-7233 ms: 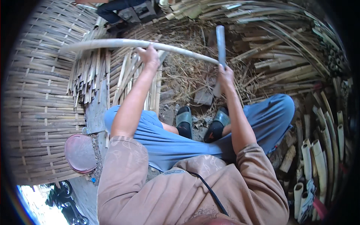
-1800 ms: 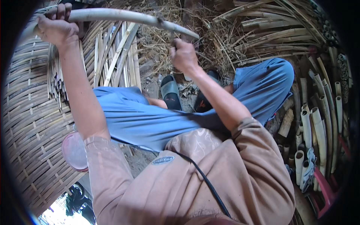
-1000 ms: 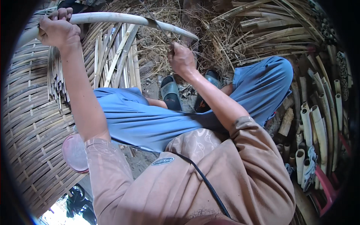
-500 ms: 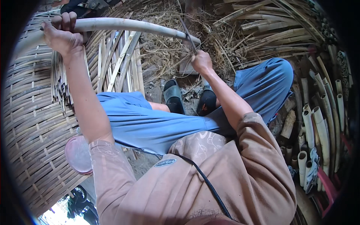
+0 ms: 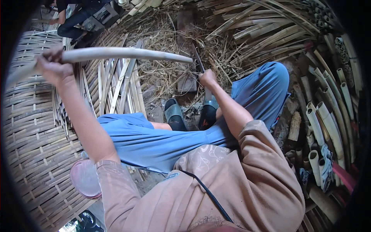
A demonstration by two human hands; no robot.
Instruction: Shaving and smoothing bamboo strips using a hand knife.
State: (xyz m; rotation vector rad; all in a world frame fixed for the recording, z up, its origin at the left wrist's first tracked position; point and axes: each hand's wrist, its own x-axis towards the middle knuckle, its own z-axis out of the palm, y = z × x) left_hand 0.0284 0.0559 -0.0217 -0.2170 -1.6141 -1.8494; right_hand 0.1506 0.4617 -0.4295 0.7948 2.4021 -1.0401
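Observation:
My left hand is wrapped round a long pale bamboo pole, raised at the far left with the pole running across in front of me. The pole's narrower end points right, a little short of the knife. In my right hand is a long dark-bladed knife, its blade pointing away from me. Blade and pole tip look slightly apart. Below them a wooden block lies on the ground between my feet, among bamboo shavings.
Woven bamboo matting spreads along my left, with split strips beside it. Cut bamboo tubes crowd the right side, and more lengths lie at far right. A round pinkish lid-like thing is by my left elbow. Another person sits far left.
The knife lay across the pole's end before; now the tip has come away to its left. The view has shifted, showing more of the other person at far left.

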